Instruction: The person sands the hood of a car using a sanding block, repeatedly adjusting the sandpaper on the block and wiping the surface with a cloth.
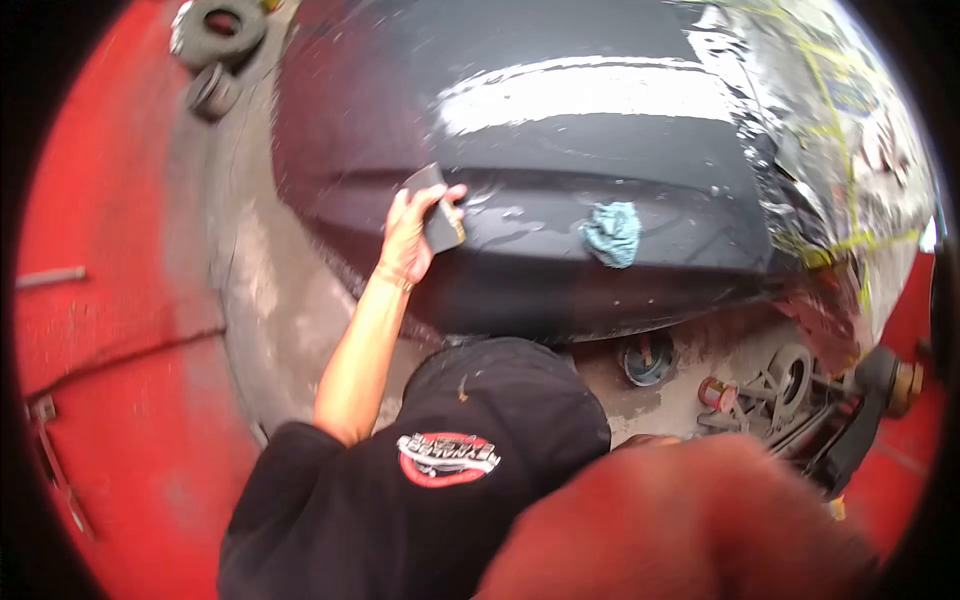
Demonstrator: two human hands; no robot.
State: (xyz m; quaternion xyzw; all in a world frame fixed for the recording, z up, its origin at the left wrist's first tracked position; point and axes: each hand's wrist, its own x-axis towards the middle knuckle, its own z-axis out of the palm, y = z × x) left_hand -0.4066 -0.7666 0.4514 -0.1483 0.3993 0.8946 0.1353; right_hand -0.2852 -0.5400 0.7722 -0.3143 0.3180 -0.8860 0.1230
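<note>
I see a dark glossy panel [580, 158]. The right hand [690, 520] is blurred in the foreground; I cannot tell its grip. The left hand [406, 232] grasps a grey block [441, 234] over the panel, left of a crumpled blue cloth [613, 235].

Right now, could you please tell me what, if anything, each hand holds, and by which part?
The left hand holds a grey block around its middle, both ends showing. The right hand is too blurred to tell if it holds anything.
</note>
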